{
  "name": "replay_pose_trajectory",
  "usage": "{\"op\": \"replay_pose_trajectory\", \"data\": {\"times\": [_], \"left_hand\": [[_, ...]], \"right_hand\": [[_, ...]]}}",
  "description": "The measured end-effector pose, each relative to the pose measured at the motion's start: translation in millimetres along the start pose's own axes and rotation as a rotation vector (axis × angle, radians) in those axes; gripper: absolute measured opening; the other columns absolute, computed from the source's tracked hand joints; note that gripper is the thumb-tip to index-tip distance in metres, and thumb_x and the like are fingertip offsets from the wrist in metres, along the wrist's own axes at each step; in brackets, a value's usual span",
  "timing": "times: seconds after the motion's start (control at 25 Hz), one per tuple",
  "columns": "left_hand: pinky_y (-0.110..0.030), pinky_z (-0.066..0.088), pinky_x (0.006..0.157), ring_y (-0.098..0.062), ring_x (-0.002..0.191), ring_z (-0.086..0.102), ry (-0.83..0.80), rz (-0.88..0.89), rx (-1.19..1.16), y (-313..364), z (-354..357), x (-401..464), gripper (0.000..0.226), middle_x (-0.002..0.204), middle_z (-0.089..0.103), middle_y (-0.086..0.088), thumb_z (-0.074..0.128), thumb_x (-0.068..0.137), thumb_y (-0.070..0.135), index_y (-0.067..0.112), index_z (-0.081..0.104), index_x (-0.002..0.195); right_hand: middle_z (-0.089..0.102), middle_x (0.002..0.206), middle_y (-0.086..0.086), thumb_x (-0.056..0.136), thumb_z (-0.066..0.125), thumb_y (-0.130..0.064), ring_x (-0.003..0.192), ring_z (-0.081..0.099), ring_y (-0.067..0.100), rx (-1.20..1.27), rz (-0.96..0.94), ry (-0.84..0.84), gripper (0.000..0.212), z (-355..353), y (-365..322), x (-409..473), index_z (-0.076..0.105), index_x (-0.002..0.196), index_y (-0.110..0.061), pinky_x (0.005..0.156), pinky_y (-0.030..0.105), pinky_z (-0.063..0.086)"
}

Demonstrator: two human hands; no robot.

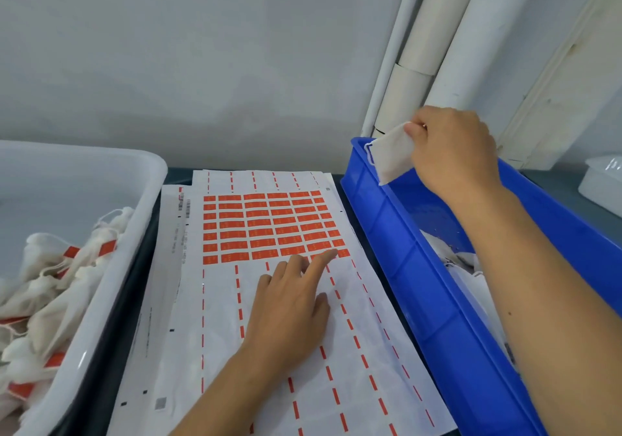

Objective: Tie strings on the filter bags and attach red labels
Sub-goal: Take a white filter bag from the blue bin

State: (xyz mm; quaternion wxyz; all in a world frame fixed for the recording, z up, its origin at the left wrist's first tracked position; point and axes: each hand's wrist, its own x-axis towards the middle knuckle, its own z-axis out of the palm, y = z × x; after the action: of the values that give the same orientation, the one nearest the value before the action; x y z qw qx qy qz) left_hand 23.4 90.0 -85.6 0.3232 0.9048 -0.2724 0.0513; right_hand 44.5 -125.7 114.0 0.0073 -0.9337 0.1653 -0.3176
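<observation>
A white sheet of red labels lies flat in the middle of the table. My left hand rests on the sheet with fingers straight, its index fingertip touching the lowest row of labels at the right end. My right hand is raised above the far end of the blue crate and pinches a white filter bag by its upper corner, with a loop of string hanging at the bag's left side. More white bags lie inside the crate.
A white tub at the left holds several tied bags with red labels. White pipes run up the wall behind the crate. A white plastic container sits at the far right.
</observation>
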Motion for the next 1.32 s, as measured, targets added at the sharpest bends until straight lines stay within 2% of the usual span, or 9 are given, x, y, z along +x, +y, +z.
{"op": "replay_pose_trajectory", "data": {"times": [0.16, 0.32, 0.52, 0.64, 0.72, 0.84, 0.96, 1.16, 1.32], "left_hand": [[-0.033, 0.057, 0.098, -0.002, 0.121, 0.059, 0.105, -0.154, -0.460, -2.2, -29.7, 2.7, 0.071, 0.142, 0.049, 0.028, 0.057, 0.088, 0.069, 0.061, 0.020, 0.147], [-0.002, 0.048, 0.075, 0.019, 0.119, 0.052, 0.233, -0.218, -0.748, -21.4, -60.9, 3.8, 0.081, 0.143, 0.046, 0.030, 0.058, 0.083, 0.076, 0.052, 0.023, 0.153], [-0.022, 0.061, 0.083, -0.007, 0.104, 0.070, 0.366, -0.321, -0.901, -49.9, -60.3, 4.4, 0.019, 0.107, 0.075, 0.015, 0.065, 0.100, 0.038, 0.025, 0.070, 0.112], [-0.021, 0.059, 0.075, -0.007, 0.094, 0.073, 0.398, -0.344, -0.887, -53.2, -52.9, 4.7, 0.010, 0.095, 0.077, 0.011, 0.065, 0.101, 0.026, 0.022, 0.075, 0.099], [-0.021, 0.059, 0.072, -0.009, 0.090, 0.073, 0.406, -0.334, -0.859, -52.6, -49.0, 5.8, 0.010, 0.091, 0.077, 0.011, 0.066, 0.101, 0.024, 0.025, 0.075, 0.098], [-0.032, 0.064, 0.075, -0.014, 0.087, 0.073, 0.370, -0.324, -0.806, -50.2, -44.3, 7.0, 0.013, 0.092, 0.076, 0.011, 0.064, 0.102, 0.020, 0.031, 0.072, 0.102], [-0.023, 0.061, 0.080, -0.004, 0.095, 0.070, 0.342, -0.313, -0.742, -48.3, -43.5, 6.6, 0.020, 0.099, 0.072, 0.022, 0.067, 0.100, 0.020, 0.038, 0.064, 0.108], [-0.022, 0.059, 0.076, -0.006, 0.089, 0.068, 0.366, -0.357, -0.726, -48.8, -42.6, 6.8, 0.013, 0.091, 0.071, 0.013, 0.072, 0.097, 0.024, 0.030, 0.061, 0.100], [-0.015, 0.057, 0.074, -0.001, 0.089, 0.068, 0.402, -0.375, -0.784, -46.3, -45.1, 6.8, 0.019, 0.093, 0.069, 0.012, 0.076, 0.094, 0.026, 0.028, 0.058, 0.101]], "right_hand": [[0.061, 0.077, -0.005, 0.107, 0.051, -0.033, 0.072, 0.056, 0.020, 0.194, -0.166, -0.068, 0.023, -2.2, -49.5, -15.5, 0.068, 0.094, -0.024, 0.062, 0.033, 0.042], [0.060, 0.070, -0.017, 0.104, 0.056, -0.036, 0.063, 0.058, 0.003, 0.417, -0.220, -0.276, 0.019, 26.1, -86.9, -57.5, 0.064, 0.088, -0.033, 0.056, 0.024, 0.046], [0.065, 0.079, -0.015, 0.102, 0.059, -0.040, 0.072, 0.064, 0.004, 0.550, -0.125, -0.536, 0.021, 78.1, -101.0, -112.5, 0.063, 0.084, -0.030, 0.074, 0.026, 0.056], [0.066, 0.102, -0.019, 0.101, 0.061, -0.043, 0.091, 0.065, 0.005, 0.573, -0.088, -0.513, 0.009, 92.4, -101.7, -124.9, 0.066, 0.101, -0.035, 0.089, 0.027, 0.058], [0.062, 0.117, -0.021, 0.098, 0.063, -0.046, 0.105, 0.062, 0.005, 0.624, -0.126, -0.475, 0.020, 91.5, -108.0, -123.2, 0.065, 0.116, -0.039, 0.094, 0.026, 0.055], [0.063, 0.113, -0.022, 0.095, 0.067, -0.047, 0.104, 0.061, 0.003, 0.670, -0.237, -0.503, 0.022, 86.1, -123.8, -114.6, 0.070, 0.115, -0.038, 0.091, 0.023, 0.054], [0.065, 0.112, -0.019, 0.095, 0.070, -0.037, 0.100, 0.062, 0.004, 0.616, -0.257, -0.552, 0.015, 86.0, -131.6, -108.8, 0.074, 0.110, -0.036, 0.090, 0.022, 0.054], [0.069, 0.102, -0.013, 0.094, 0.073, -0.037, 0.089, 0.066, 0.005, 0.598, -0.156, -0.634, 0.023, 85.0, -130.4, -102.9, 0.071, 0.116, -0.030, 0.083, 0.022, 0.057], [0.072, 0.092, -0.010, 0.097, 0.069, -0.038, 0.081, 0.069, 0.008, 0.533, -0.094, -0.666, 0.014, 84.2, -129.1, -99.8, 0.073, 0.098, -0.025, 0.077, 0.022, 0.057]]}}
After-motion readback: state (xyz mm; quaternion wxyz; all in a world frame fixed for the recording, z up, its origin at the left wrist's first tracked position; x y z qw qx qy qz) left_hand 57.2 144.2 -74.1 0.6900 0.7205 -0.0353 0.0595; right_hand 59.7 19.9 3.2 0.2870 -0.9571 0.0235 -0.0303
